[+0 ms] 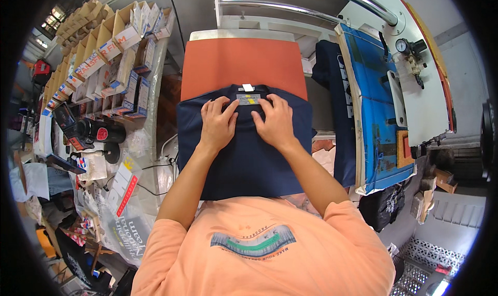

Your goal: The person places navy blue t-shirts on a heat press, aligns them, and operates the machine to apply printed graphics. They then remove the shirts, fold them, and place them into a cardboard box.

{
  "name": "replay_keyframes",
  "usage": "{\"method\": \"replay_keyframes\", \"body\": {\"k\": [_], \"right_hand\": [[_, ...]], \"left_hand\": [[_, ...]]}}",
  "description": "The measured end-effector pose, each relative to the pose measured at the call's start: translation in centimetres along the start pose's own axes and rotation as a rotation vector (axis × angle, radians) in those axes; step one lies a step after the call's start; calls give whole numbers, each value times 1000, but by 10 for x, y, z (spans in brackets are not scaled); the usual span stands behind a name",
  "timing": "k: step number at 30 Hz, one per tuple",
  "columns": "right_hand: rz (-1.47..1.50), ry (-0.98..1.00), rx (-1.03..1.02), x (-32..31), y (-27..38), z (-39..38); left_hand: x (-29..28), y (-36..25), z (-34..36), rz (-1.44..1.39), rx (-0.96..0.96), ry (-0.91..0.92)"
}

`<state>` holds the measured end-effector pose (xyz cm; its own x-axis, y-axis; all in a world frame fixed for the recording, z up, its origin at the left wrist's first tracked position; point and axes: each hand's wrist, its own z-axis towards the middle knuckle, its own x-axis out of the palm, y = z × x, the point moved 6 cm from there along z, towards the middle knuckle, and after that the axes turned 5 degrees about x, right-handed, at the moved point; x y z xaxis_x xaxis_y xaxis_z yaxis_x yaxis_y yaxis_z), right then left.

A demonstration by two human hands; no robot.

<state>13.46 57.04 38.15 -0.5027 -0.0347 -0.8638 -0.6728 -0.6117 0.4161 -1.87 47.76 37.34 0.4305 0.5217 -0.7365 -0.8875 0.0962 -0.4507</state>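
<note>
A navy blue shirt (244, 161) lies on an orange-red press pad (241, 57), its collar toward the far side. Just below the collar is a small grey rectangular transfer (248, 98) with a yellow mark. A white tag (248, 87) shows at the collar. My left hand (218, 120) rests on the shirt at the transfer's left edge, fingers bent and apart. On the other side my right hand (275, 120) lies with its fingers spread, the index fingertip by the transfer's right edge. Neither hand visibly grips anything.
Left stands a rack of cardboard boxes (111, 44), with a black cylindrical device (106, 131) and plastic bags (124, 223) nearer me. At right are another dark garment (340, 109), a blue board (376, 109) and a white machine panel with a gauge (402, 46). A chrome bar (363, 3) crosses the far side.
</note>
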Motion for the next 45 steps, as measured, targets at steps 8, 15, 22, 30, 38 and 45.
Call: {"method": "replay_keyframes", "body": {"k": [8, 15, 22, 30, 38, 45], "right_hand": [[-52, -55, -6, 11, 1, -16], [-65, -61, 2, 14, 1, -17], [-47, -63, 46, 11, 3, -8], [58, -237, 122, -67, -29, 21], [-625, -960, 369, -350, -184, -127], [-643, -448, 583, -374, -274, -139]], "left_hand": [[5, -1, 0, 108, 30, 34], [5, -1, 0, 84, 24, 27], [6, -1, 4, 114, 21, 9], [1, 12, 30, 21, -139, -85], [7, 19, -5, 49, -80, -102], [8, 9, -8, 133, -30, -122]]}}
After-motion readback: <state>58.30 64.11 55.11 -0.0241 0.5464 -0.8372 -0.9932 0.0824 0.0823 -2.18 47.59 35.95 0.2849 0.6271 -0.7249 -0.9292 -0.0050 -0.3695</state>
